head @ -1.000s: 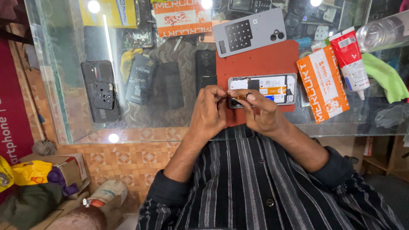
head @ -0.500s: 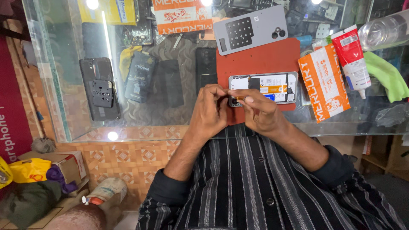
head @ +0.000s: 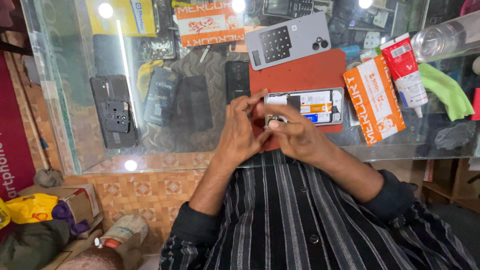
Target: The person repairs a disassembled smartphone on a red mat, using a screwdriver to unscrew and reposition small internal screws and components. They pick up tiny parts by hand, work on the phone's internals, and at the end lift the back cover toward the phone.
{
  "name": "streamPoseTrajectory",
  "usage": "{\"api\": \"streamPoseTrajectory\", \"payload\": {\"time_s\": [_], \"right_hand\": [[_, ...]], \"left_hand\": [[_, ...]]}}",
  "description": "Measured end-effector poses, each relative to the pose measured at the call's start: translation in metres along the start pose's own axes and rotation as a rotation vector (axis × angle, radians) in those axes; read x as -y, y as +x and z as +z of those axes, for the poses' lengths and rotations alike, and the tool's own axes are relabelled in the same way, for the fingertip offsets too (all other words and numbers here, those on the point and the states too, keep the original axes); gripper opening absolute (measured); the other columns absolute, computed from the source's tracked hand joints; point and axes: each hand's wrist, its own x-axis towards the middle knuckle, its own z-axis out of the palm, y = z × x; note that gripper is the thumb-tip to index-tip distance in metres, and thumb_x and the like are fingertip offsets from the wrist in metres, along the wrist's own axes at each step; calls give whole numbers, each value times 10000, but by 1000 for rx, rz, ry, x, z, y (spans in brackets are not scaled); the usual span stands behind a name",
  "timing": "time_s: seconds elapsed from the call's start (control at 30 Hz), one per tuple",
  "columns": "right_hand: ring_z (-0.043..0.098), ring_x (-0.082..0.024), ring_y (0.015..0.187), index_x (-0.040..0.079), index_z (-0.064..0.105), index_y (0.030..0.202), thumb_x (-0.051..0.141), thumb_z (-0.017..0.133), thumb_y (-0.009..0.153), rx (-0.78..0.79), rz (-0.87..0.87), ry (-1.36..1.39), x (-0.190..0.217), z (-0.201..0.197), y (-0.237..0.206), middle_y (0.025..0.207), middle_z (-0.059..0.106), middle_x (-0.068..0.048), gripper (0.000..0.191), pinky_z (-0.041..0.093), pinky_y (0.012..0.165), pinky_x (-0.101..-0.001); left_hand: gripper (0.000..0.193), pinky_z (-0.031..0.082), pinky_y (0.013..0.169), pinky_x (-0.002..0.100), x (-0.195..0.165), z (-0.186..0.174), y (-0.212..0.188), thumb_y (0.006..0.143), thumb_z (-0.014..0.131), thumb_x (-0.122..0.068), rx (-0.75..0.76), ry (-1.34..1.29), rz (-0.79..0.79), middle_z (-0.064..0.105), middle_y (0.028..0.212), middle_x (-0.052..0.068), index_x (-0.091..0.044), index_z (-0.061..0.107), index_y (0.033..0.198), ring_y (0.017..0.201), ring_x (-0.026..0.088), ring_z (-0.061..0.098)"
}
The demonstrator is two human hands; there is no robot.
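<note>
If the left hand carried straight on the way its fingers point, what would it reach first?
Probably the opened phone with its back removed, lying on the red mat; the left hand points up-right at its near end, though depth is unclear.

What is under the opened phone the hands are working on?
The opened phone lies on a red mat on the glass counter. Both hands cover its left end and the mat there.

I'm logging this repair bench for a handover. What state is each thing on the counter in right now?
opened phone: back off, insides showing, flat on the red mat
grey back cover: detached, lying on the mat's far edge
left hand: fingers at the phone's near end
right hand: fingers pinched at the same end
red and white tube: capped, lying flat
green cloth: crumpled
plastic bottle: lying on its side
</note>
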Motion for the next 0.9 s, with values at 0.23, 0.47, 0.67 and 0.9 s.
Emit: {"api": "streamPoseTrajectory", "payload": {"time_s": [0.23, 0.47, 0.67, 0.9], "right_hand": [[696, -389, 1020, 276, 232, 1525, -78, 787, 885, -32, -14, -30, 4, 5, 0, 1223, 585, -207, 918, 613, 814, -445], [695, -346, 937, 251, 252, 1517, -140, 761, 891, -22, -40, -79, 1, 5, 0, 1118, 607, -164, 896, 608, 728, -398], [683, -320, 953, 235, 289, 1481, -98, 801, 917, -32, -25, -139, 5, 6, 3, 1101, 620, -157, 832, 600, 742, -396], [702, -351, 983, 191, 335, 1446, -129, 770, 881, 13, -26, -129, 2, 7, 0, 1136, 622, -182, 782, 613, 736, -393]], "left_hand": [[852, 374, 1170, 449, 7, 4, -2, 772, 893, -62, 8, -24, -1, 536, 1508, 135, -32, 264, 1345, 1358, 355, 466], [846, 428, 1226, 420, 10, 6, -5, 793, 880, -31, 9, -145, -36, 501, 1529, 158, -28, 261, 1370, 1406, 357, 462], [850, 444, 1216, 431, 12, 8, -5, 785, 887, -35, 2, -129, -28, 473, 1505, 190, -25, 263, 1362, 1426, 366, 483], [821, 455, 1207, 414, 13, 8, -5, 799, 883, -50, -3, -124, -20, 490, 1528, 228, -39, 254, 1326, 1434, 377, 498]]}}
